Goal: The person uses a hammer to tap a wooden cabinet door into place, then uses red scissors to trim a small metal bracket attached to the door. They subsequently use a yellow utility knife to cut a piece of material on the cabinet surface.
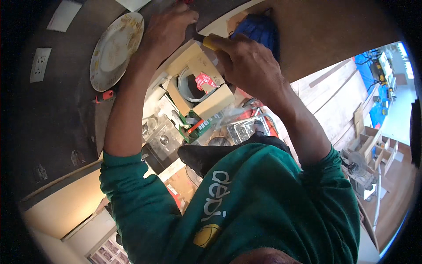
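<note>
My right hand (250, 57) is closed around the yellow handle (213, 42) of a tool. Its dark metal end points toward my left hand (173, 24); I cannot make out the tool's exact kind. The fingers of my left hand are curled close to that metal end, near the top of the view. A bit of something red (188, 1) shows beyond them, and what they hold is hidden. Beside my left forearm is a stained white oval plate (117, 50) against the dark panel (57, 114). A blue fabric bundle (260, 33) lies past my right hand.
Below my hands stands an open cardboard box (211, 108) with a round grey item and a red-and-white packet. Farther down are a steel sink (165, 141) and a green crate (202, 125). A white outlet (40, 65) and a small red tool (105, 96) are on the left.
</note>
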